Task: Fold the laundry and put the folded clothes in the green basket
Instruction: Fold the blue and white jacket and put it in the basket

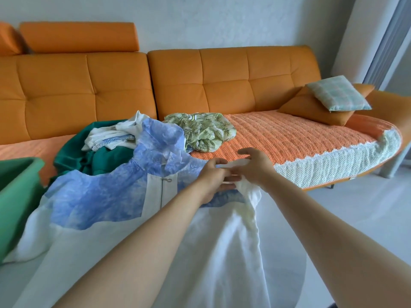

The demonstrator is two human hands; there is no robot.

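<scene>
Blue-white garment (100,196) over sofa (222,85); left hand (212,180), right hand (254,167) pinching its white edge.

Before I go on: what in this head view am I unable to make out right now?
1. Green basket: cut off by the left edge, head view; its contents do not show.
2. White and blue garment: hem cut off by the bottom edge, middle covered by the forearms.
3. Left hand fingers: blurred against the right hand, which grips the garment's white edge; left grip unclear.
4. Dark green cloth: mostly hidden behind the garment.
</scene>
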